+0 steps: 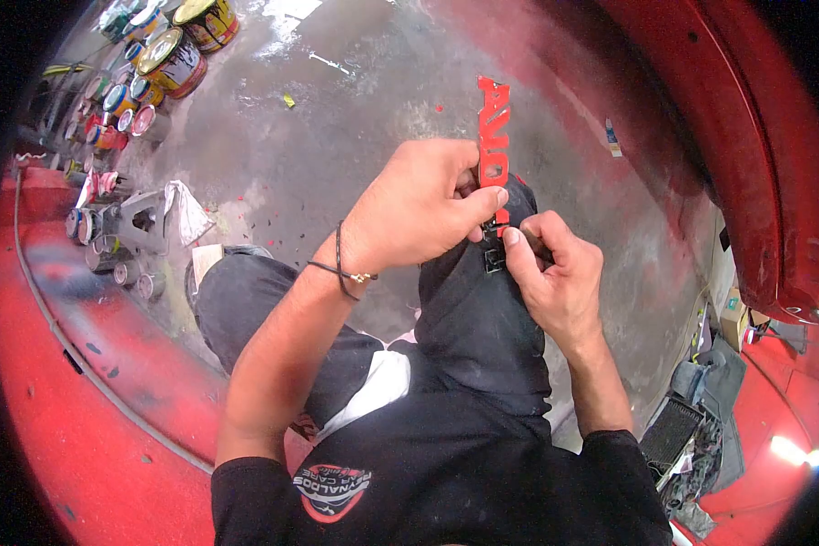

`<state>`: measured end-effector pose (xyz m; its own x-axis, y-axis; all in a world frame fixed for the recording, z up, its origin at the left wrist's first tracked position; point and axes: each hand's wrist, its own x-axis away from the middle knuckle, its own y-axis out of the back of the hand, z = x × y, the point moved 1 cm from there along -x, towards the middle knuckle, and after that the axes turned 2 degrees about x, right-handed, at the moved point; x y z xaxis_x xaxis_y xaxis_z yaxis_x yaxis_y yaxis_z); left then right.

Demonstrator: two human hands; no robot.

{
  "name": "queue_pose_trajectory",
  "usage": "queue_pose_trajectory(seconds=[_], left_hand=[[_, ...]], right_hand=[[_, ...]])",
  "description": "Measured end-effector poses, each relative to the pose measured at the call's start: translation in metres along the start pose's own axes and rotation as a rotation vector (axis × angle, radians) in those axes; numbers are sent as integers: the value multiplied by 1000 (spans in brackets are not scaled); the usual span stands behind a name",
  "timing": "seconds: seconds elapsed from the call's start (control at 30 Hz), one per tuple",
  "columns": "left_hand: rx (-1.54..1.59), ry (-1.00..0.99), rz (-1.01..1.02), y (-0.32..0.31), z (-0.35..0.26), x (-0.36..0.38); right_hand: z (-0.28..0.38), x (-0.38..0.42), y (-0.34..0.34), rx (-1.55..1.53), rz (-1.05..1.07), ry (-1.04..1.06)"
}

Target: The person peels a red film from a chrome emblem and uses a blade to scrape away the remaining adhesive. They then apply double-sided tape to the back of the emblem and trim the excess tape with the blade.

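Observation:
A narrow strip of joined letters (pixel 494 123), red over most of its length and black at the lower end, stands out above my right knee. My left hand (pixel 428 198) pinches it near the middle, thumb on its face and the other fingers partly hidden behind it. At the black lower end, my right hand (pixel 555 268) has its thumb and index finger closed at the strip's edge. What exactly lies between those fingertips is too small to tell.
Paint cans (pixel 171 62) stand at the upper left on the grey floor (pixel 355 100). Beside a metal stand (pixel 144 221) hangs a white cloth (pixel 187 214). A red car panel (pixel 746 109) curves along the right. Dark parts (pixel 673 428) lie at the lower right.

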<state>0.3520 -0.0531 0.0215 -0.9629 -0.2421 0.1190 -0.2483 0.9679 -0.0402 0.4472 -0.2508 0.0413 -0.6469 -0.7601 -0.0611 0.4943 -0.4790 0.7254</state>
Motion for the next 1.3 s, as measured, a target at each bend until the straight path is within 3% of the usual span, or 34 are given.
queue_pose_trajectory(seconds=[0.23, 0.43, 0.57, 0.83, 1.3], left_hand=[[-51, -7, 2, 0, -4, -1], [138, 16, 138, 11, 5, -3], [196, -16, 231, 16, 9, -8], [186, 7, 288, 18, 6, -11], [189, 6, 295, 18, 7, -9]], right_hand=[[6, 2, 2, 54, 50, 142], [1, -2, 25, -286, 238, -205], [-3, 2, 28, -453, 266, -202], [5, 10, 46, -342, 249, -313], [6, 4, 43, -226, 239, -140]])
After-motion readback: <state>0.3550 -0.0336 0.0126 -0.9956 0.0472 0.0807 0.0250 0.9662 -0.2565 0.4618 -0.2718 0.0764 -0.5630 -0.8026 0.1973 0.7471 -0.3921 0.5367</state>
